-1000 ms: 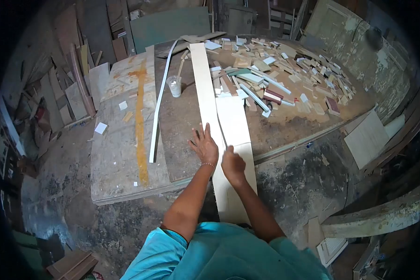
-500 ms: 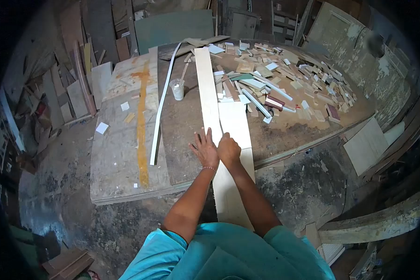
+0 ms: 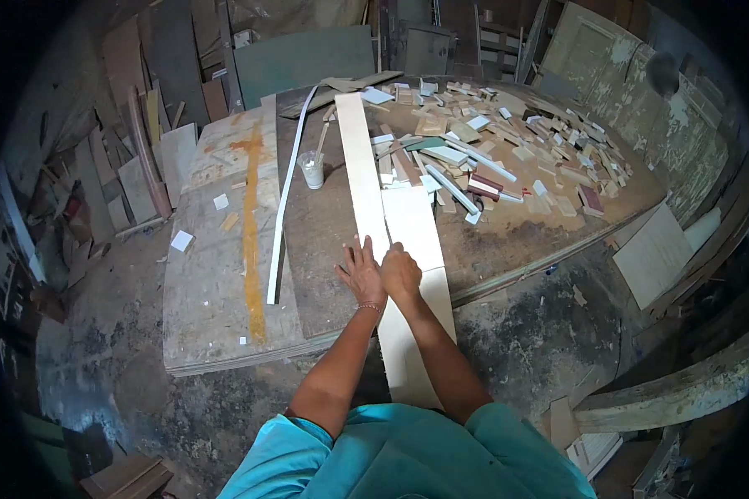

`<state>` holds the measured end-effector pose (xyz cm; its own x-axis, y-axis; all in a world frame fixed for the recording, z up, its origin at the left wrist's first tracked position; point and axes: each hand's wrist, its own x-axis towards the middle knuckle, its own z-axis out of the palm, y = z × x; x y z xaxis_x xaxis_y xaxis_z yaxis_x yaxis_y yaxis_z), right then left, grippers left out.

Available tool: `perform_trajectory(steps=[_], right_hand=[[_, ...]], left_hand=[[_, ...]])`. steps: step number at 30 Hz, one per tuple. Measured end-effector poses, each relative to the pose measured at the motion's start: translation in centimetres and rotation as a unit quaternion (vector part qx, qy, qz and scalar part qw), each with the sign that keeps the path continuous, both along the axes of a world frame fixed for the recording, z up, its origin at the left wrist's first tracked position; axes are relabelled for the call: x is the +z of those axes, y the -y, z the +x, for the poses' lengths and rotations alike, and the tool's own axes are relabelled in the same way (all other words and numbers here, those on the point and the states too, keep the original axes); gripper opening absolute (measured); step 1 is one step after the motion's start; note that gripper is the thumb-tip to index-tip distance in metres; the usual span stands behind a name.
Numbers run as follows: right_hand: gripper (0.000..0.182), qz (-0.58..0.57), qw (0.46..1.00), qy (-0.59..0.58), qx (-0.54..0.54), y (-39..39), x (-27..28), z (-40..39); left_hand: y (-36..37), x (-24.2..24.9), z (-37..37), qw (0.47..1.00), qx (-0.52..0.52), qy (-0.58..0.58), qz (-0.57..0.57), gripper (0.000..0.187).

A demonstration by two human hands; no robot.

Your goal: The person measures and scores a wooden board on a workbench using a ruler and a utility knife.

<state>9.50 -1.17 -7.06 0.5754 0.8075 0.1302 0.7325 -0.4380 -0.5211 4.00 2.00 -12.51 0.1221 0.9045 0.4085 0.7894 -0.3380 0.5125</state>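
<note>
A long pale board lies lengthwise over the worktable. My left hand rests on its lower part, fingers spread and flat. Beside it my right hand is closed in a fist at the seam between this board and a wider white panel. Whatever the fist grips is hidden by the fingers. The two hands are close together. Below the wrists, another pale length extends past the table edge toward my body; where it joins the others is partly covered by my arms.
On the worktable stands a plastic cup with a stick in it. A thin white strip lies to the left. Many wood offcuts are heaped at the back right. A curved timber beam juts in at lower right.
The view has shifted slightly. Both hands keep nearly the same place on the boards, the left still flat and the right still closed.
</note>
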Motion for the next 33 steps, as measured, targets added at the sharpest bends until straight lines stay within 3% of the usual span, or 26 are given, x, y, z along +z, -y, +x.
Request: perform_trajectory(steps=[6,17,21,27,33], right_hand=[[0.02,-0.048,0.999,0.006,0.003,6.3,0.0,-1.7],[0.024,-0.005,0.999,-0.03,-0.021,0.9,-0.6,-0.5],[0.026,0.017,1.0,0.005,0.007,3.1,-1.1,-0.6],[0.021,-0.07,0.997,-0.036,0.014,7.8,0.1,-1.6],[0.022,-0.015,0.999,-0.042,-0.008,2.3,0.2,-0.2]], left_hand=[[0.9,1.3,-0.1,1.0,0.002,-0.011,-0.023,0.043],[0.0,-0.4,0.0,1.0,0.003,-0.009,-0.014,0.047],[0.3,0.2,0.1,1.0,0.008,0.002,-0.006,0.044],[0.9,0.9,-0.1,1.0,0.002,-0.01,-0.008,0.044],[0.6,0.3,-0.1,1.0,-0.005,0.01,-0.02,0.044]])
